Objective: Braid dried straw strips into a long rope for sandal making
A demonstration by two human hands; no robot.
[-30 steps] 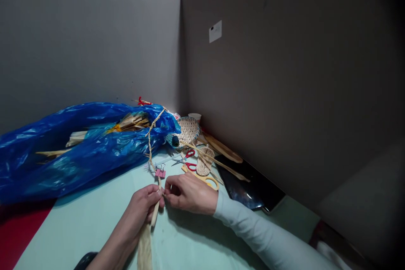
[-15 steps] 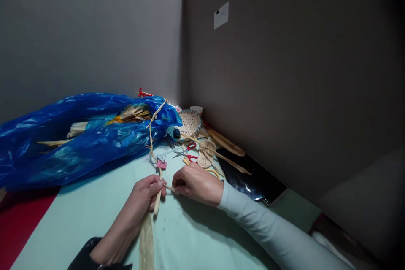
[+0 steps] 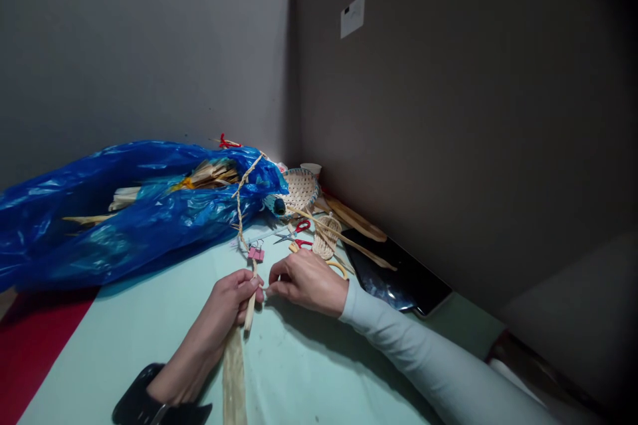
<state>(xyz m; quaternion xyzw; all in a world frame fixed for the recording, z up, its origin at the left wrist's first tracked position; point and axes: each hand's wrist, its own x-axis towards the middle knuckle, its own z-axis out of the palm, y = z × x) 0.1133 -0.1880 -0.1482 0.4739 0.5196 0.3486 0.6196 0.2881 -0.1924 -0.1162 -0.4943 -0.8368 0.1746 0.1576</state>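
My left hand [image 3: 242, 293] pinches a pale fibre strip [image 3: 250, 316] just below a pink binder clip [image 3: 256, 254]. A twisted cord [image 3: 240, 210] runs from the clip up over the blue plastic bag. Close on the right, my right hand [image 3: 268, 284] has its thumb and forefinger closed on a thin strand that leads to the left fingertips. A wider flat strip [image 3: 234, 378] hangs below my left hand toward the bottom edge.
The blue bag [image 3: 164, 226] with fibre bundles lies at the left. Beyond my right hand are red-handled scissors [image 3: 300, 227], a woven oval piece [image 3: 327, 237], a woven basket [image 3: 302, 190] and a black tablet-like object [image 3: 423, 282]. Walls meet behind the table [image 3: 149, 332].
My right hand has moved slightly left, closer to my left hand, and less of the strand shows between them. The whole view has shifted slightly.
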